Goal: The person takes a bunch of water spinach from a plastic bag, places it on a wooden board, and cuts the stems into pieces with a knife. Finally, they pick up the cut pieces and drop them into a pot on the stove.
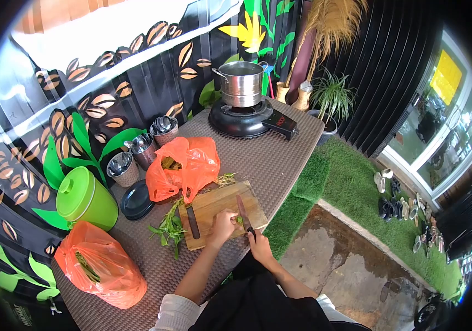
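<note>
Brown and textured, the desk point(287, 126) runs away from me beside a painted wall. Nearest, my right hand point(261, 246) grips the handle of a knife point(242, 211), and my left hand point(224, 227) pinches a bit of green stem point(239, 219) by its blade, over the wooden cutting board point(219, 198). Leafy greens point(169, 225) lie at the board's left edge; past them sits an orange bag point(202, 157), then a steel pot point(241, 87) on a black stove point(226, 119).
</note>
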`<state>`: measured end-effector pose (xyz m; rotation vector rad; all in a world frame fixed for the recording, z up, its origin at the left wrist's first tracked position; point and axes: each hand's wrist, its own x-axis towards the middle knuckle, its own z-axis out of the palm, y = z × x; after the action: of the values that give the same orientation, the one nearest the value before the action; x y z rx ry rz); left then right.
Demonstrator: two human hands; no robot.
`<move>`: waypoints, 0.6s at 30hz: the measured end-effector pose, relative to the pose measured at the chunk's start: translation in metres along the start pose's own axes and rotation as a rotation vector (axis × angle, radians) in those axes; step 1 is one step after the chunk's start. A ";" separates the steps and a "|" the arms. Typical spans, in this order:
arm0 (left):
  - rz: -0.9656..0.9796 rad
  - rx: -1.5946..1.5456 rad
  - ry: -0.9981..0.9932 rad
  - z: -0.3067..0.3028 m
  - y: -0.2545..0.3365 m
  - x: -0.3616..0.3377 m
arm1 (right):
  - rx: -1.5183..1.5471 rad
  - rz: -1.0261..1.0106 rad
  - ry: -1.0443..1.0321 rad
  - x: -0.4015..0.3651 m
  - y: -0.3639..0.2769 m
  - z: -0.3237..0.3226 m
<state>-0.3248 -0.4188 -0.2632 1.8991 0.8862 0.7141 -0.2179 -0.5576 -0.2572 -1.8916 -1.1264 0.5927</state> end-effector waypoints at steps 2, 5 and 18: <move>-0.021 -0.032 0.082 0.007 -0.001 0.000 | 0.023 0.035 -0.030 0.000 -0.003 -0.003; 0.070 0.187 0.148 0.009 0.006 -0.001 | 0.029 0.049 0.003 -0.003 -0.010 -0.007; -0.009 0.002 0.144 0.008 0.008 -0.006 | 0.016 -0.021 0.006 -0.001 0.012 0.010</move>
<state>-0.3200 -0.4303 -0.2601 1.8618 0.9846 0.8530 -0.2199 -0.5578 -0.2728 -1.8648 -1.1330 0.5824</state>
